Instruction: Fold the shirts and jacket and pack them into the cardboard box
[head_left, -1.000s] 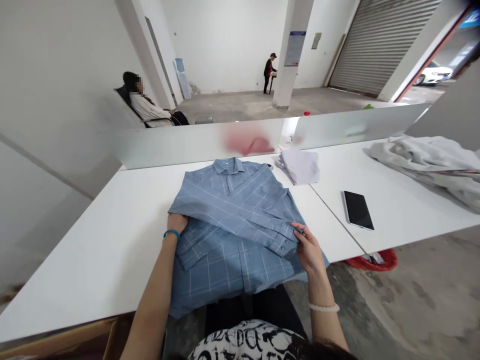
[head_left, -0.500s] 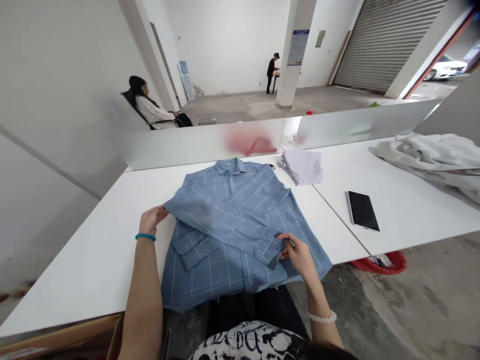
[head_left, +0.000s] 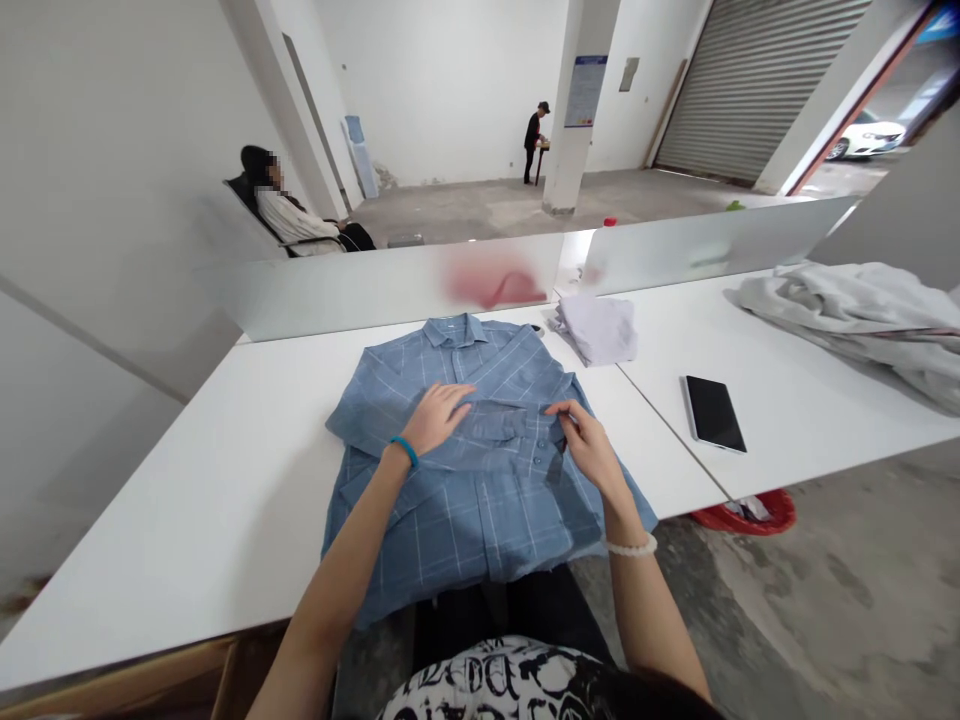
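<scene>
A blue checked shirt [head_left: 450, 510] lies front up on the white table, its collar pointing away from me and its hem hanging over the near edge. Both sleeves are folded across the chest. My left hand [head_left: 439, 418] rests flat over the upper sleeve, fingers stretched out. Pinched in the fingers of my right hand [head_left: 589, 445] is the edge of that sleeve's buttoned cuff, at the right side of the shirt. The other cuff lies partly hidden beneath my left forearm.
A folded pale lilac cloth [head_left: 600, 330] lies behind the shirt, near a frosted divider [head_left: 360, 295]. To the right are a black tablet [head_left: 715, 413] and a heap of whitish fabric [head_left: 862, 310]. A red-lined bin [head_left: 780, 515] stands below the table edge. Two people are beyond the divider.
My left hand has let go of the shirt's left edge and moved right onto the sleeve. My right hand has shifted the cuff upward, and the sleeve lies more level across the chest.
</scene>
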